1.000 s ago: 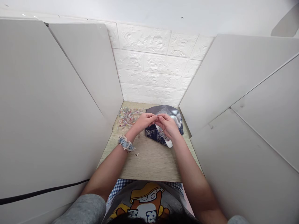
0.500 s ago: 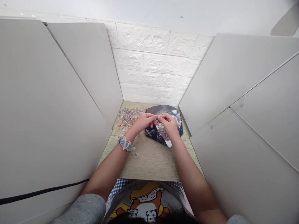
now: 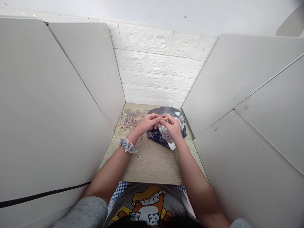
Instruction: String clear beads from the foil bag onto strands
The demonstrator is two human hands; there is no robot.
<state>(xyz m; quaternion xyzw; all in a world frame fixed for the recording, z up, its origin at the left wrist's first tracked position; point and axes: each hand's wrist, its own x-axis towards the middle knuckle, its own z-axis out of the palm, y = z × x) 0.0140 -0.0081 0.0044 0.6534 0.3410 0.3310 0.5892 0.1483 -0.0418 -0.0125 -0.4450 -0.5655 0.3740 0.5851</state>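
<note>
Pale wood-grain tabletop (image 3: 152, 164) is strewn with small multicoloured beads (image 3: 130, 119) at far left; bare left hand (image 3: 147, 124) and right hand (image 3: 171, 125) are kept pinched together over a navy-and-silver foil pouch (image 3: 167, 111), barely shifted, anything held hidden

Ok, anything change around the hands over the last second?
Only slightly: the right hand has curled and shifted a little toward the far wall, its fingers closing in on the left hand. No visible grab or release; anything pinched is too small to tell. The foil-lined navy pouch and loose beads stayed put.
</note>
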